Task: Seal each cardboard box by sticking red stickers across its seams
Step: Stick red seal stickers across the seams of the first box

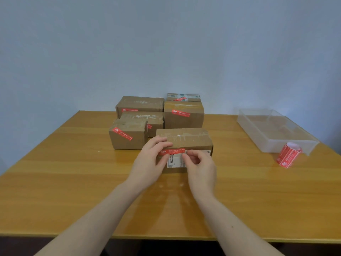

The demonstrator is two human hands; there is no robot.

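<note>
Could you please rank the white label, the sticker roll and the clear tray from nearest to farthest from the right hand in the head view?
1. White label: on the front box's near face, at the right hand's fingertips.
2. Sticker roll: on the table, off to the right.
3. Clear tray: behind the roll, far right.

Wooden table [73, 182]: cardboard boxes [129, 137] clustered centre-back; clear plastic tray [276, 130], red sticker roll [288, 155] right.
</note>
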